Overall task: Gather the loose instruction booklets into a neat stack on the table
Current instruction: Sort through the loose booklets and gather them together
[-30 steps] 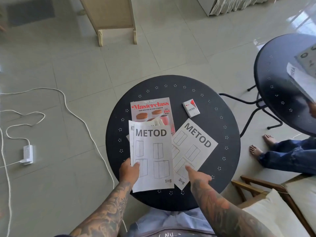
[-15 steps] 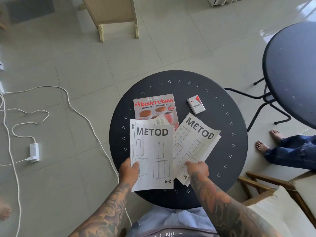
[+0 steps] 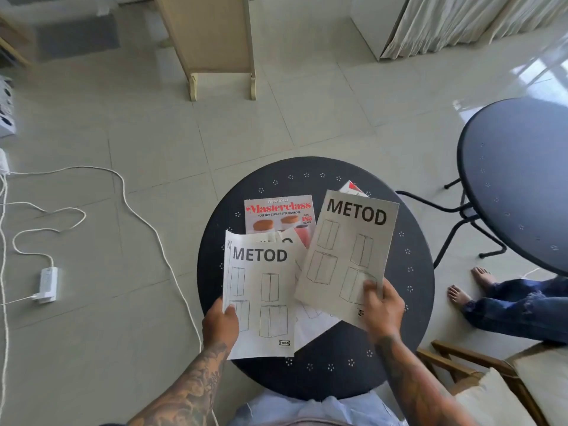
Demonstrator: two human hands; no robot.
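Round black metal table (image 3: 212, 272) carries everything. Biggest risk is at its near-left rim: the left METOD booklet (image 3: 261, 290) overhangs that rim, so if the left hand (image 3: 219, 322) lets go or tugs it, it could slide off to the tiled floor (image 3: 138, 348). The left hand is pinched shut on that booklet's lower-left edge, thumb on top; a second sheet pokes out behind it at the top-left, so it seems to hold more than one. The right hand (image 3: 382, 309) is clamped on the lower-right corner of the right METOD booklet (image 3: 350, 250), which looks lifted and tilted, clear of the table. Thin paper held by one corner — it may droop, fan open, or land skewed on the left pile, leaving the stack ragged. More loose white sheets (image 3: 310, 321) lie between the two booklets; partly covered, so easy to miss or crease when the right booklet comes across. The Masterclass cookbook magazine (image 3: 278, 215) lies flat behind, partly under the papers, and may be dragged along. A small red-and-white pack (image 3: 353, 188) peeks out behind the raised booklet, mostly hidden, and could be knocked. Off-table: a second dark table (image 3: 522, 186) at right, a seated person's bare feet (image 3: 470, 287) well apart, a wooden chair with a cushion (image 3: 498, 395) near the right elbow, a white cable and adapter (image 3: 47, 284) on the floor — none in the way.
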